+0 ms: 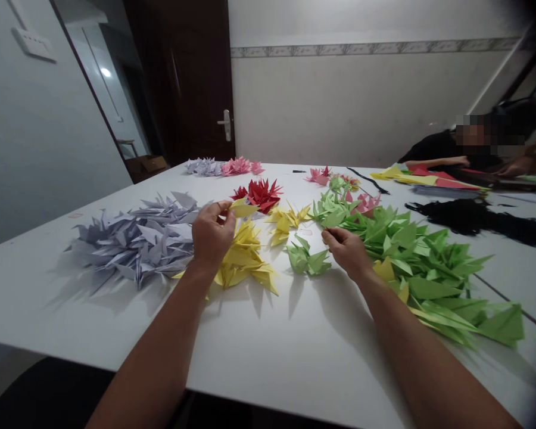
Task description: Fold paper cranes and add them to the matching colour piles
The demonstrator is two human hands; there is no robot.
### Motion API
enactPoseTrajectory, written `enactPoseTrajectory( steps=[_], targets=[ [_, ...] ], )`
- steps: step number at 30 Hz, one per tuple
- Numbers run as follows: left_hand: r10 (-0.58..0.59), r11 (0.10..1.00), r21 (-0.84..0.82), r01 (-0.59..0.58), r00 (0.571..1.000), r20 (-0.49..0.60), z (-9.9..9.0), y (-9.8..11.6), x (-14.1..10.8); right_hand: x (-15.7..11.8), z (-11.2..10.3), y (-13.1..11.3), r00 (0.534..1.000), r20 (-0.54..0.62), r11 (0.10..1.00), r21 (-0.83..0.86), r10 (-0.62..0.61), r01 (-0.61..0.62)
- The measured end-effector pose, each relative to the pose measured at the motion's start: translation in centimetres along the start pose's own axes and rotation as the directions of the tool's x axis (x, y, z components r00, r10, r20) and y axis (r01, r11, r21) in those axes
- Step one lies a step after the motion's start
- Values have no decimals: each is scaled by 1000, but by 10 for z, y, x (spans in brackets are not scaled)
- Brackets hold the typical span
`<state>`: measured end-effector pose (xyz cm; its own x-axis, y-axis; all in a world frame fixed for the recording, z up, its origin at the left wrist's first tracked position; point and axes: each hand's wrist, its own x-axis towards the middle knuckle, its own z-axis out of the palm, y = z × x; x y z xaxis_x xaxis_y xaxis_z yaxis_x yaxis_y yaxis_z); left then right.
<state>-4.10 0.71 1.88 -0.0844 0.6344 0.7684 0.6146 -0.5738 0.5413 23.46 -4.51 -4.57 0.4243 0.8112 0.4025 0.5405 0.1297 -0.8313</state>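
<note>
My left hand [214, 231] is closed on a folded yellow paper piece [243, 208], above the yellow paper pile [243, 256]. To its left lies a large heap of pale lavender folded papers [147, 241]. My right hand [346, 247] is pinched, its fingertips at the left edge of the big green paper pile [411, 250]; whatever it grips is too small to make out. A small green cluster [307, 257] sits just left of that hand. Between the hands are more yellow pieces [288, 220], with red folded papers [262, 193] farther back.
Pink papers [239, 166] lie at the white table's [268, 351] far edge. On the right are a black stringy bundle [477, 217], a black cord [367, 180] and flat coloured sheets [429, 177]. Another person [433, 149] leans at the far right. A dark door [187, 77] stands behind.
</note>
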Motion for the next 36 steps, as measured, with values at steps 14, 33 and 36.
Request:
enactPoseTrajectory(
  steps=[14, 33, 36],
  targets=[
    [232, 967, -96, -236, 971, -49, -2, 19, -11, 0, 5, 16, 986, 26, 983, 75, 167, -169],
    [63, 981, -188, 51, 832, 551, 84, 69, -33, 9, -1, 18, 897, -64, 814, 451, 438, -366],
    [-2, 995, 83, -48, 855, 518, 94, 55, -16, 10, -1, 18, 898, -61, 806, 470, 436, -360]
  ],
)
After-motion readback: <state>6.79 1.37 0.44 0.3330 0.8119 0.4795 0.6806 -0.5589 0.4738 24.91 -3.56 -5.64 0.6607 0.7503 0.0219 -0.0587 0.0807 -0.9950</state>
